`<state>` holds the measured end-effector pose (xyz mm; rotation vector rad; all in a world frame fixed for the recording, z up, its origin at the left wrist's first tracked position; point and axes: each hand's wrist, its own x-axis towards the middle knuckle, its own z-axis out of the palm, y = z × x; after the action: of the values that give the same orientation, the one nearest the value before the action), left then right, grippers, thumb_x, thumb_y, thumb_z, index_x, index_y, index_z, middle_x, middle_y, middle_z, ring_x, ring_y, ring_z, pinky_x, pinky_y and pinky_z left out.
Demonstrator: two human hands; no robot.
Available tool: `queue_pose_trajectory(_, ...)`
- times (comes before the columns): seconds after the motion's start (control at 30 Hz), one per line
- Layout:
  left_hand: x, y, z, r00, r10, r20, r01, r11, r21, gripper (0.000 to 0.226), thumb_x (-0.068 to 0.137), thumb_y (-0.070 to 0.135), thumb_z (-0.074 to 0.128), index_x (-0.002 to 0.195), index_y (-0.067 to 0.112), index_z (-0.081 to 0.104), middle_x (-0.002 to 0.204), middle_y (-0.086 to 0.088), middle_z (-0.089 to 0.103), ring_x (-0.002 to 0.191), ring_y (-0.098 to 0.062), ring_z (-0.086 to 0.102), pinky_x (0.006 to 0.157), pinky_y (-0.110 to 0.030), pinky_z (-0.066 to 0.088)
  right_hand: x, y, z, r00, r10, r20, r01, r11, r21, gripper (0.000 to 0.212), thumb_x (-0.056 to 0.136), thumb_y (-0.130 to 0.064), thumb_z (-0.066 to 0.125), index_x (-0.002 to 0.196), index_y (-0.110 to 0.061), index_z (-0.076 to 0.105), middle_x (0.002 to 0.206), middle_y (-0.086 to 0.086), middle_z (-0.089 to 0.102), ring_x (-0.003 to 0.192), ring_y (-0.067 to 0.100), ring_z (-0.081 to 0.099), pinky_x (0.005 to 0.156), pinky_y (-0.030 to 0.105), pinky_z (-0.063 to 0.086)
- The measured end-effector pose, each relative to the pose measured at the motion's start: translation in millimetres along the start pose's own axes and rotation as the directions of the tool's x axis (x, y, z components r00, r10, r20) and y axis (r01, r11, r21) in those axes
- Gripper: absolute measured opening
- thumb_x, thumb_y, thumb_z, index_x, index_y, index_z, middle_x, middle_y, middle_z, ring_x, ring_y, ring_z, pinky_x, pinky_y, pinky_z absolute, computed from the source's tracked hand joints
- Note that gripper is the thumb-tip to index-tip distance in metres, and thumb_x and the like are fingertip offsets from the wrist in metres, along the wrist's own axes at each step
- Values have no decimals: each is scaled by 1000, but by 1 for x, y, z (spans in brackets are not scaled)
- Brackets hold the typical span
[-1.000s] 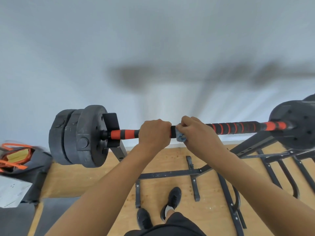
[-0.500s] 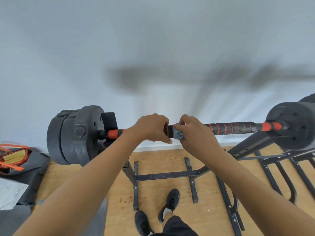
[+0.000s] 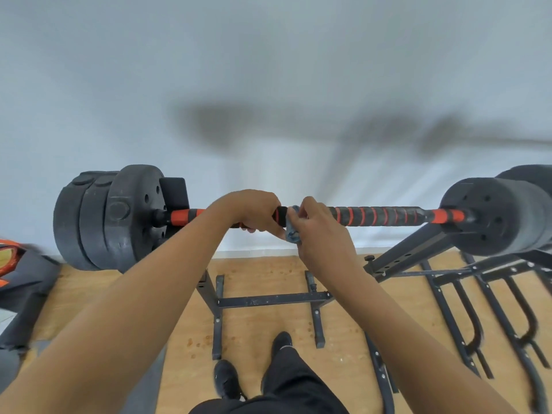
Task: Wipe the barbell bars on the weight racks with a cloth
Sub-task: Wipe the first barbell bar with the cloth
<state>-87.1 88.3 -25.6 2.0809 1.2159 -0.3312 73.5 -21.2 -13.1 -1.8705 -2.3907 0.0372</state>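
The head camera is looking down from just above the barbell bar [image 3: 385, 216], facing the wall [image 3: 268, 70] behind it.

Wooden floor [image 3: 263, 324]: pale boards, small reddish specks ahead of my feet. A black steel rack [image 3: 268, 300] stands on it, its crossbar and short feet flat on the boards. The barbell bar [image 3: 382, 216] rests across the rack, with left plates [image 3: 119, 216] and right plates [image 3: 493, 216] on its ends. A second black frame [image 3: 466, 309] sits on the boards to the right. A dark bag [image 3: 27, 288] with orange trim slumps at far left by the wall. My black shoes [image 3: 228, 380] are on the near side of the crossbar.
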Motion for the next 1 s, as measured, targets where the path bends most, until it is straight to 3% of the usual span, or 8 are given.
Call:
queue_pose_trajectory(0.23, 6, -7, 4, 1000, -3, -30, 1, 998, -70, 30, 86, 44, 81, 85, 24, 58, 69, 2, 65, 55, -13, 61, 57, -27, 51, -33, 23, -14, 992, -21, 124, -34, 905, 425, 31, 89, -9, 64, 109, -31, 75, 106, -13, 64, 90, 8, 60, 77, 33, 58)
queue_pose_trajectory(0.37, 7, -2, 9, 988, -80, -133, 85, 996, 34, 24, 77, 36, 74, 73, 22, 56, 56, 2, 58, 47, -15, 56, 55, -25, 42, -1, 54, -65, 992, 77, 104, -127, 739, 661, 21, 90, -17, 67, 92, -36, 75, 81, -7, 74, 75, 13, 69, 70, 27, 58)
queue_pose_trajectory(0.53, 3, 1, 16, 959, -107, -261, 141, 983, 118, 24, 73, 44, 73, 75, 26, 58, 64, 6, 65, 58, -14, 63, 60, -27, 48, 71, 76, -52, 967, -114, 227, 6, 903, 429, 19, 86, -19, 56, 78, -5, 66, 69, 13, 62, 51, 16, 47, 50, 33, 43)
queue_pose_trajectory(0.63, -5, 4, 34, 854, -14, -520, 175, 949, 263, 25, 79, 44, 69, 78, 28, 50, 64, 8, 56, 58, -13, 57, 60, -28, 43, 96, 71, -35, 896, -242, 373, 129, 944, 303, 21, 83, -17, 51, 73, -17, 69, 66, 0, 65, 59, 20, 53, 53, 33, 44)
queue_pose_trajectory(0.77, -3, 15, 64, 698, 80, -712, 294, 874, 387, 27, 88, 35, 66, 75, 21, 46, 56, 8, 46, 49, -20, 49, 53, -29, 42, 108, 70, -29, 821, -259, 509, 70, 930, 361, 29, 79, -35, 46, 82, -33, 75, 85, -9, 74, 82, 19, 68, 75, 40, 60)
queue_pose_trajectory(0.83, -1, 19, 61, 717, 26, -697, 348, 852, 390, 27, 91, 36, 61, 74, 21, 47, 55, 7, 44, 49, -19, 49, 54, -29, 42, 102, 72, -27, 834, -265, 484, 81, 926, 369, 31, 77, -36, 44, 81, -24, 72, 86, -4, 74, 75, 23, 67, 71, 41, 61)
queue_pose_trajectory(0.93, -1, 22, 45, 786, -45, -616, 341, 863, 372, 27, 90, 37, 58, 70, 24, 45, 59, 7, 46, 51, -16, 47, 57, -29, 37, 86, 72, -23, 865, -290, 409, 125, 915, 384, 18, 81, -18, 47, 66, -9, 51, 58, 3, 59, 47, 19, 42, 47, 32, 43)
queue_pose_trajectory(1.0, 0, 22, 40, 808, -64, -586, 325, 878, 351, 28, 87, 36, 59, 66, 25, 43, 61, 6, 51, 51, -13, 47, 55, -28, 37, 77, 72, -18, 889, -347, 299, 254, 916, 310, 24, 83, -17, 49, 62, -10, 38, 56, 2, 44, 55, 15, 35, 51, 39, 40)
